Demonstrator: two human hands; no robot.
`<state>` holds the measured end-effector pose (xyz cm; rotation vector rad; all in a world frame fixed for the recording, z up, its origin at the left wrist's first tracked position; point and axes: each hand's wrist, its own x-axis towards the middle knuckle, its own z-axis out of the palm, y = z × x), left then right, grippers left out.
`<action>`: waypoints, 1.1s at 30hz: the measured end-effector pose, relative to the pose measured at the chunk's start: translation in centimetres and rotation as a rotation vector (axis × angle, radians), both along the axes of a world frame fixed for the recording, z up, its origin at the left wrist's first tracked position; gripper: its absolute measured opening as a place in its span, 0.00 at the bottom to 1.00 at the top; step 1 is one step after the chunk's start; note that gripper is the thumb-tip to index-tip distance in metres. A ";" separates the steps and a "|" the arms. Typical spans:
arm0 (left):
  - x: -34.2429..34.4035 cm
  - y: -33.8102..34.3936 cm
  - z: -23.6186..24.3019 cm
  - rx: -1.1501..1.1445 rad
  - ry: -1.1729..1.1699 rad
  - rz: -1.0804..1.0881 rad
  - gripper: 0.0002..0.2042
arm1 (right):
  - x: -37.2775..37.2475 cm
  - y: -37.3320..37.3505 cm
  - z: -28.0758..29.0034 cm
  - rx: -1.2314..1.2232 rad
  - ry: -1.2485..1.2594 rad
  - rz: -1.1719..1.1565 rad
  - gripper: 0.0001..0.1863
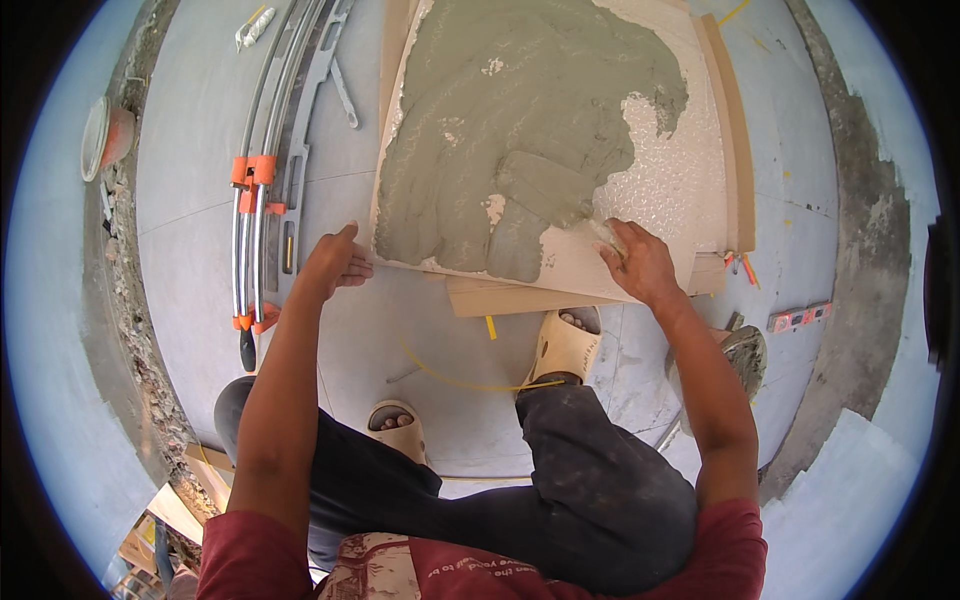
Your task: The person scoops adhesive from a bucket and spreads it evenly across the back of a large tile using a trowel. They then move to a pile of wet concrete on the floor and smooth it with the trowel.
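A large pale tile (680, 190) lies face down in front of me, its textured back mostly spread with grey-green mortar (470, 100). My right hand (645, 262) is closed round the handle of a trowel (548, 188). The mortar-smeared blade rests flat on the coating near the tile's close edge. The textured back shows bare on the right side and in small patches. My left hand (335, 262) is beside the tile's near left corner, holding nothing, its fingers stretched out and apart. Whether it touches the tile edge I cannot tell.
Cardboard (738, 150) lies under and beside the tile. A tile cutter with chrome rails and orange fittings (253, 170) stretches along the left. A mortar bucket (748, 355) stands by my right forearm, near a red level (800, 317). Another bucket (117, 137) is far left, beside a rubble-filled gap.
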<state>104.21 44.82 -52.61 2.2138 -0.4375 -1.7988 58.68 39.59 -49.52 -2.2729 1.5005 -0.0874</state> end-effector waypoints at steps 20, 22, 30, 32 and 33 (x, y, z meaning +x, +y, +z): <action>1.4 -0.9 -3.6 -0.331 -0.898 -0.658 0.32 | -6.7 5.6 0.9 -0.003 0.063 -0.162 0.20; 1.8 -1.2 -4.0 -0.310 -0.906 -0.745 0.38 | -6.6 4.4 0.2 -0.114 0.015 -0.238 0.20; 0.4 -2.4 -3.2 -0.051 -0.869 -0.993 0.56 | -5.7 -0.8 0.2 -0.038 0.082 -0.245 0.21; 0.2 -2.5 -3.2 -0.031 -0.866 -1.010 0.57 | -6.4 -3.5 0.2 -0.109 0.143 -0.373 0.20; 0.5 -2.5 -3.3 -0.021 -0.869 -1.014 0.57 | -6.4 -5.1 0.4 -0.135 0.193 -0.435 0.20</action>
